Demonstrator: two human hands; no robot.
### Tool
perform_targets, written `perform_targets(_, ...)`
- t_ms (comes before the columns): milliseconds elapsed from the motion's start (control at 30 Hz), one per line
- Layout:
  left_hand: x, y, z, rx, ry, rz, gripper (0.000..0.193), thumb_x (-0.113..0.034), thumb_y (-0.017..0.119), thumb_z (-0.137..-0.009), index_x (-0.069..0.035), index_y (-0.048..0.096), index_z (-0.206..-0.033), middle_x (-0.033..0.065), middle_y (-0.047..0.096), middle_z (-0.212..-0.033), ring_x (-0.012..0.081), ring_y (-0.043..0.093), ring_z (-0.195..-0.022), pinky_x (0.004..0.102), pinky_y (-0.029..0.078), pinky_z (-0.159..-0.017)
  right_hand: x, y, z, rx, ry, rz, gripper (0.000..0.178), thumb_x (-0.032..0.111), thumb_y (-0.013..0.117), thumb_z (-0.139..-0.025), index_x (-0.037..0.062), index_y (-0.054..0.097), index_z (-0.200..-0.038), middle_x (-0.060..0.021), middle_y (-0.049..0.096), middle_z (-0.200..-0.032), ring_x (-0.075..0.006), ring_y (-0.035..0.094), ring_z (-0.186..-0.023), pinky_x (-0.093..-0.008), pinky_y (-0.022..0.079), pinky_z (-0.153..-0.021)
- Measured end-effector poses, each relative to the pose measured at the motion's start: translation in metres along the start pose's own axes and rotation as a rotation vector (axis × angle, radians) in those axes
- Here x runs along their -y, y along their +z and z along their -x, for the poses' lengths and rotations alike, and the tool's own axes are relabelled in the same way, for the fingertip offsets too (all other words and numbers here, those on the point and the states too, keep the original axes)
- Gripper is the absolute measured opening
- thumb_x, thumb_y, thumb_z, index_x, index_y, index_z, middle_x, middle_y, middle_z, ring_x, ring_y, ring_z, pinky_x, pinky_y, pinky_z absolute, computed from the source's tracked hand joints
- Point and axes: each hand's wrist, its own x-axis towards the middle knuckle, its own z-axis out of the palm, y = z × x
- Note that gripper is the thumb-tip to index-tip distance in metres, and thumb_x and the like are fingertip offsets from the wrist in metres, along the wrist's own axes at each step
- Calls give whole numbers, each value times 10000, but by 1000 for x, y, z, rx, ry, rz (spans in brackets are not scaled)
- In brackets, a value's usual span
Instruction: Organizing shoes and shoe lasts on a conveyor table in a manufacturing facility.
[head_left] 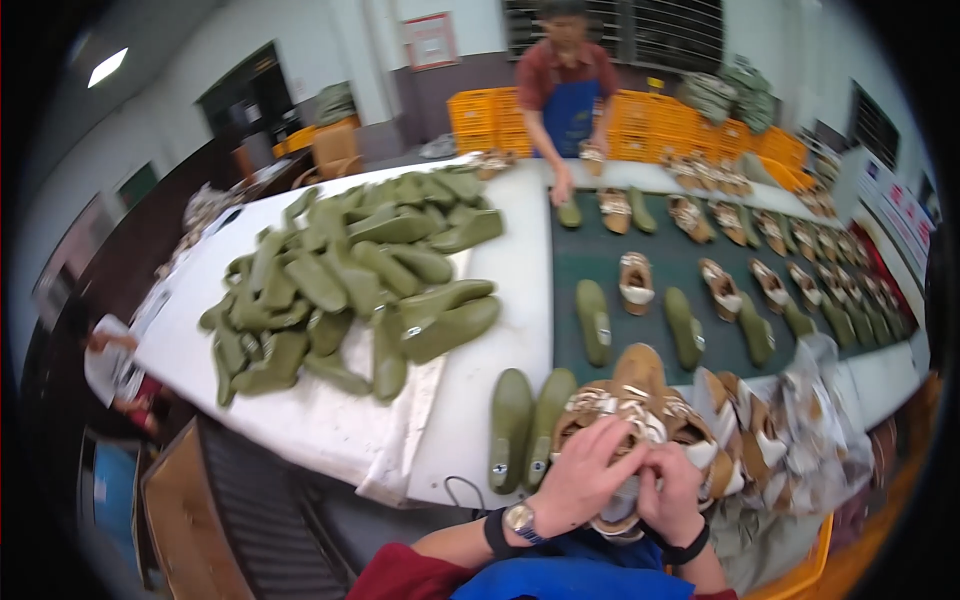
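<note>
Bending fingers over the opening of a tan shoe, left hand and right hand are working close together; firm pinching cannot be confirmed. The shoe is sitting at the white table's near edge; any uneven pull is risking a slip rightward into neighbouring shoes.

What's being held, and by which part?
A tan shoe, by its opening, just behind the white laces; left grip and right grip are both there. Exact contact points are hidden.

Left hand sits beside right hand, fingers seemingly bent.
</note>
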Motion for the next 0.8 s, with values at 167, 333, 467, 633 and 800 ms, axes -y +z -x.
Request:
perform_targets(167, -4, 4, -4, -67, -2, 79, 316, 49, 595, -677, -23, 636, -982, 132, 583, -1005, 308, 587, -922, 360, 492, -794, 8, -4, 5, -158, 94, 13, 249, -76, 639, -688, 41, 511, -867, -124, 581, -763, -308, 595, -667, -365, 493, -585)
perform_targets(333, -7, 23, -10, 68, 23, 34, 231, -13, 605, -688, -19, 623, -919, 119, 580, -964, 320, 556, -889, 405, 454, -791, -1, -5, 13, -165, 24, 170, 175, 63, 577, -756, 51, 542, -928, -94, 554, -812, -269, 585, -715, -332, 487, -598)
perform_targets(467, -14, 5, -16, 133, 135, 29, 184, -24, 593, -702, -21, 609, -885, 150, 579, -992, 332, 542, -935, 419, 432, -822, 5, -3, 17, -191, 27, 65, 177, 65, 587, -744, 61, 560, -918, -87, 564, -839, -267, 596, -744, -337, 502, -631)
perform_targets(633, -30, 13, -21, 152, 209, 227, 128, 41, 546, -651, -28, 561, -758, 118, 574, -929, 317, 504, -907, 420, 373, -863, -11, -24, 28, -416, 123, 72, 160, 65, 582, -766, 56, 542, -920, -81, 541, -805, -270, 569, -695, -352, 472, -582)
perform_targets(800, -16, 9, -7, 94, 200, 232, 223, 19, 569, -778, -16, 597, -997, 155, 559, -1060, 337, 487, -1058, 445, 403, -902, -3, -16, 23, -337, 65, -21, 206, 77, 540, -782, 25, 508, -979, -122, 545, -849, -315, 575, -785, -367, 476, -658)
